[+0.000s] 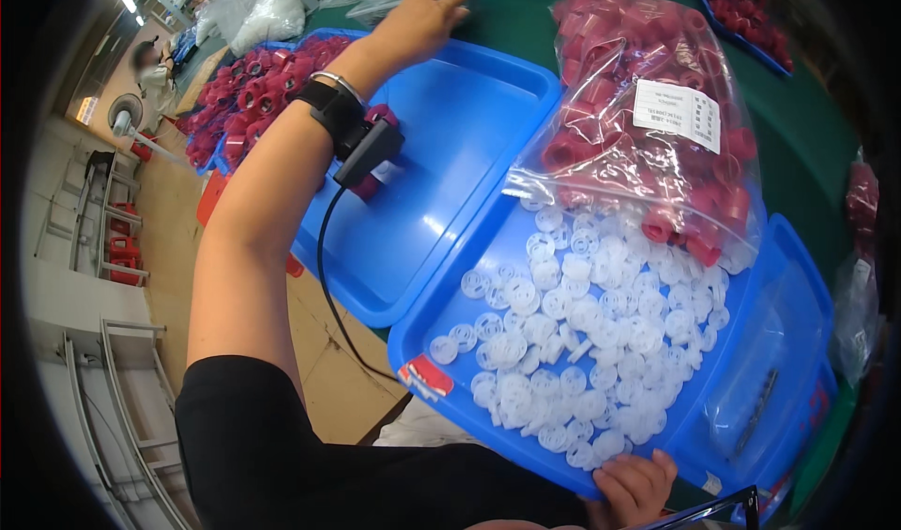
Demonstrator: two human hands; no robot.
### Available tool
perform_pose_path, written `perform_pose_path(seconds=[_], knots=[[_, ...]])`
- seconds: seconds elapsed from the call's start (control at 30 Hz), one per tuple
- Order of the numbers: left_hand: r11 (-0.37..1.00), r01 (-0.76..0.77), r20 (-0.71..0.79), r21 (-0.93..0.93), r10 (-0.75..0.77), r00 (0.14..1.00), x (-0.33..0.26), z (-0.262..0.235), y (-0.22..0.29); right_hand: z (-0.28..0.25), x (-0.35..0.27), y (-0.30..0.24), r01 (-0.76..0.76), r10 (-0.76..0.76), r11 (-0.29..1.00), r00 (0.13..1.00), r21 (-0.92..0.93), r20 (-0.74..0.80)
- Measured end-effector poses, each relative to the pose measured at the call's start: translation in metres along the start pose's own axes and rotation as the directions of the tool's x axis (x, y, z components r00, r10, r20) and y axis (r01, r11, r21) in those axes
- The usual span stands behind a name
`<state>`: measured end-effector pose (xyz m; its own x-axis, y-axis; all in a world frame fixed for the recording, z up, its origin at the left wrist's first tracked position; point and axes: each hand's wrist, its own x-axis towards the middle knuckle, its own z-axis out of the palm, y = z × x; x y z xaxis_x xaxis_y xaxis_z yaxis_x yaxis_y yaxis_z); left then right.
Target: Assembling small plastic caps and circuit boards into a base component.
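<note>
At the far side of the table, my left hand (427, 21) reaches out with bent fingers on a clear plastic bag (375, 6) that is partly smeared by motion. My right hand (636, 485) curls over the near rim of a blue tray (450, 400). Many round white translucent plastic discs (601, 333) lie heaped in this tray. A clear zip bag (657, 117) full of dark red plastic rings, with a white label, rests across the tray's far part.
A second blue tray (375, 258) holds a few red pieces under my left forearm. More red rings (249, 93) are heaped at the far left. Another blue tray (751, 389) with a clear bag stands at right. A cable (324, 248) hangs from my left wrist.
</note>
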<state>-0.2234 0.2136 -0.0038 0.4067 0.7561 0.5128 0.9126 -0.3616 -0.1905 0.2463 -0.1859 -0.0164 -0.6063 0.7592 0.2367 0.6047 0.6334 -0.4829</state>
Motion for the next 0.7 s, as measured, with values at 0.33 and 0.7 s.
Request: perform_pose_path(seconds=[0.33,0.7], knots=[[0.932,-0.021,-0.316,-0.361,-0.101,0.944,-0.004,-0.079,0.054,0.014,0.004,-0.005,0.035,-0.054,0.990,0.989,-0.135,-0.139],[0.886,-0.033,-0.362,-0.462,-0.154,0.919,-0.058,-0.171,0.147,0.016,0.002,-0.009,0.102,-0.140,0.980,0.963,-0.170,-0.232]])
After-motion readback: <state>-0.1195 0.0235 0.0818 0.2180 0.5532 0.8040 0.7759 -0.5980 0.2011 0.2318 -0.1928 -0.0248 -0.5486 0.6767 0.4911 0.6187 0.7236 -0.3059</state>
